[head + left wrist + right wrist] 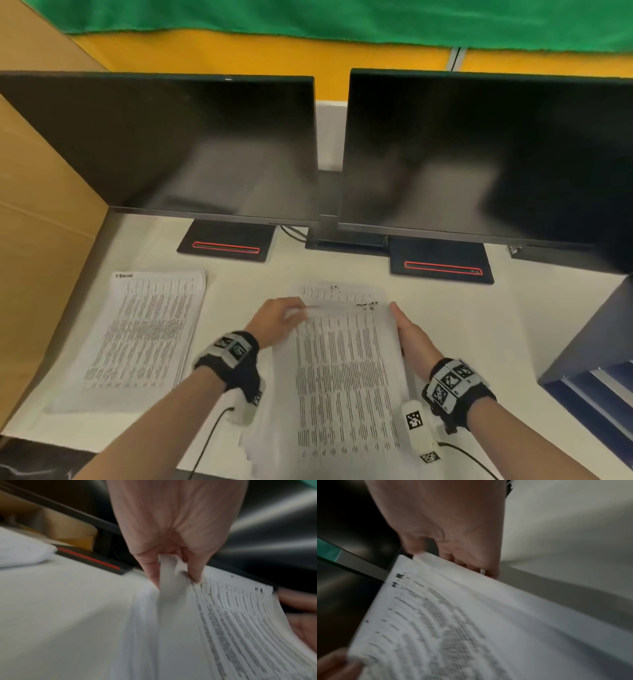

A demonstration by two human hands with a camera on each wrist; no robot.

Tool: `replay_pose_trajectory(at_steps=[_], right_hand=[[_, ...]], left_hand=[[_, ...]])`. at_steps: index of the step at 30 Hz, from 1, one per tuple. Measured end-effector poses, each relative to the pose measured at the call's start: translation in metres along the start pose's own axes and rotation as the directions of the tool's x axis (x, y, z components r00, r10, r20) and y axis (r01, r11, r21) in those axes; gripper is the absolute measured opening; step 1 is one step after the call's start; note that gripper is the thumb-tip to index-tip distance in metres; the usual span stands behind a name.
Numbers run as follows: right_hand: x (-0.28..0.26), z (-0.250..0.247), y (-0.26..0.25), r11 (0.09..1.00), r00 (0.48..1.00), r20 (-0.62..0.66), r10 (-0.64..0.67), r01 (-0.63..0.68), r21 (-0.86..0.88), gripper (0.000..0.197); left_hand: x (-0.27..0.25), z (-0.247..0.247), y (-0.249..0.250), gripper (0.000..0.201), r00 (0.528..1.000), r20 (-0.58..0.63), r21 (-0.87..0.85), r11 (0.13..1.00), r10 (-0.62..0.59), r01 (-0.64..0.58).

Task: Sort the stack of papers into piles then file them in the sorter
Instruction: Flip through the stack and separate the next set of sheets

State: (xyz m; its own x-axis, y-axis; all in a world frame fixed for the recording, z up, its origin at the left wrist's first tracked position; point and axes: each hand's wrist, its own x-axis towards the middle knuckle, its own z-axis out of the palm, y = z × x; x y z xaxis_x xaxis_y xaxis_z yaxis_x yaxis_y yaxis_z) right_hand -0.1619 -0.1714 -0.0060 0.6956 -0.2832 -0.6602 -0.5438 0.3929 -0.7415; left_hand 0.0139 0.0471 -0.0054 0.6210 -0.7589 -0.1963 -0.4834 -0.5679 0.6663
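Observation:
A printed sheet [346,377] is lifted off the central stack of papers [339,291] on the white desk [239,284]. My left hand [291,313] pinches its far left corner between thumb and finger, which shows up close in the left wrist view [175,581]. My right hand [399,320] holds the sheet's right edge, thumb on top and fingers curled underneath [447,561]. A sorted pile [144,339] lies flat to the left. The dark blue sorter [589,359] stands at the right edge, partly cut off.
Two dark monitors [171,144] [479,154] on black stands [226,241] [442,262] fill the back of the desk. A cardboard wall [37,222] closes the left side. Cables run from my wrist cameras over the front edge.

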Motion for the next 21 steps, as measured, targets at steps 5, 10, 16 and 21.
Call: replay_pose_trajectory(at_steps=[5, 10, 16, 21], right_hand=[[0.006, -0.011, 0.011, 0.955, 0.976, 0.045, -0.213, 0.217, -0.204, 0.026], [0.009, -0.017, 0.019, 0.900, 0.966, 0.123, -0.229, 0.258, -0.351, 0.018], [-0.003, -0.017, 0.019, 0.895, 0.952, 0.202, -0.229, 0.288, -0.341, 0.019], [-0.005, -0.016, 0.022, 0.907, 0.958, 0.167, -0.233, 0.276, -0.317, 0.017]], left_hand=[[0.001, 0.023, 0.002, 0.029, 0.998, 0.026, -0.034, 0.998, -0.055, 0.056], [0.014, 0.001, 0.005, 0.038, 0.947, -0.293, -0.019, 0.991, -0.133, 0.133], [0.027, 0.003, -0.001, 0.027, 0.993, 0.090, 0.256, 0.965, -0.080, 0.055], [0.031, 0.014, 0.001, 0.043, 0.980, 0.153, 0.383, 0.922, -0.129, 0.061]])
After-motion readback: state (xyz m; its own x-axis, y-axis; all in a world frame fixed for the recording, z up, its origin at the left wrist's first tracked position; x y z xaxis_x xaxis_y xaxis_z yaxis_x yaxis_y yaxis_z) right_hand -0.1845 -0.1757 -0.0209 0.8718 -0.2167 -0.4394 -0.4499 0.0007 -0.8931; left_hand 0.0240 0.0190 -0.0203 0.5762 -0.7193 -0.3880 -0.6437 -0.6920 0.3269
